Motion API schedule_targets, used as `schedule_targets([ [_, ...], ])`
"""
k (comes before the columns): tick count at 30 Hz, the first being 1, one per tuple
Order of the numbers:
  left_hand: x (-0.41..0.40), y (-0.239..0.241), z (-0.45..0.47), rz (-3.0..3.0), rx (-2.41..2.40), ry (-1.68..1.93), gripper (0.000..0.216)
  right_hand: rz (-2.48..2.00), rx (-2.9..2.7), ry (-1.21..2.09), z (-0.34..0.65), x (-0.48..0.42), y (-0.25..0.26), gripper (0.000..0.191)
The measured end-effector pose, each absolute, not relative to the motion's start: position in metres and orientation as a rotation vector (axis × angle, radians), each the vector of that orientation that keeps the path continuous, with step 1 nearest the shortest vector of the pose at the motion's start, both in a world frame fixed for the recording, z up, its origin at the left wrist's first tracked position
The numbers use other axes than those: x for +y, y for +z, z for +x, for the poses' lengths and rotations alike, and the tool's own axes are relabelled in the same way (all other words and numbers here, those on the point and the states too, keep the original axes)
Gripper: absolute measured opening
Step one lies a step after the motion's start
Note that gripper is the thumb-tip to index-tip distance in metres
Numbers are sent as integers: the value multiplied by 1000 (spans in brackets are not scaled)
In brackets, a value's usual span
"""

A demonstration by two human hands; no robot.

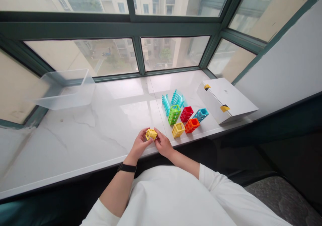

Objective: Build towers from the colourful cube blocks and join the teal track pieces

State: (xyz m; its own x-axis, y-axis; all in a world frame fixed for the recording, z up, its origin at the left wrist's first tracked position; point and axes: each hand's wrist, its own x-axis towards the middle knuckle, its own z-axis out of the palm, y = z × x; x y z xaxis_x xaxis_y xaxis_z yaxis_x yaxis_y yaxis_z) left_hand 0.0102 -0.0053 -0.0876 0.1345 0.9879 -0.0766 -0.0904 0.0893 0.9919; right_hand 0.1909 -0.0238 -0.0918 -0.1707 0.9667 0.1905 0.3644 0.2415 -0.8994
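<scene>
Between my two hands, just above the front edge of the white sill, is a small yellow openwork toy block (151, 134). My left hand (140, 144) grips its left side with thumb and fingers. On the other side, my right hand (163, 143) has its fingers closed on the same block. Right of my hands stand a yellow block (178, 130), an orange block (192, 125), a green block (174, 115), a red block (186, 114) and a blue block (201, 114). Behind the green block lie a clear turquoise straight track piece (166, 104) and a curved one (177, 98).
A clear plastic bin (72, 100) stands at the left on the marble-look sill (105, 125). At the right, a white box (227, 98) with black-and-yellow tabs rests near the wall. Green-framed windows (110, 30) border the back.
</scene>
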Motion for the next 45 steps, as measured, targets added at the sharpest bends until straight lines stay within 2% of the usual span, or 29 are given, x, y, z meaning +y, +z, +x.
schedule_targets([
  [5,-4,-91,11,1129,1080,1088,70,-1236,-1685,940,191,-25,-93,70],
  [11,-5,-90,9,1185,1096,1091,68,-1228,-1675,936,188,-25,-94,59],
  [16,-5,-89,10,1183,1119,1126,77,-1230,-1600,919,186,-25,-96,42],
  [21,-5,-87,12,1263,1183,1067,54,-1302,-1537,887,186,-25,-103,33],
  [27,-10,-84,11,1392,1216,1043,63,-1324,-1466,953,188,-25,-102,31],
  [30,-12,-79,8,1446,1277,1049,56,-1308,-1456,962,188,-26,-101,30],
  [37,-2,-50,11,1508,1429,1286,49,-1230,-1443,972,187,-25,-98,37],
  [42,5,-8,38,1668,1308,1312,46,-1152,-1584,950,207,-43,-65,23],
  [45,8,11,59,1701,1221,1300,49,-1160,-1625,756,236,-63,-39,20],
])
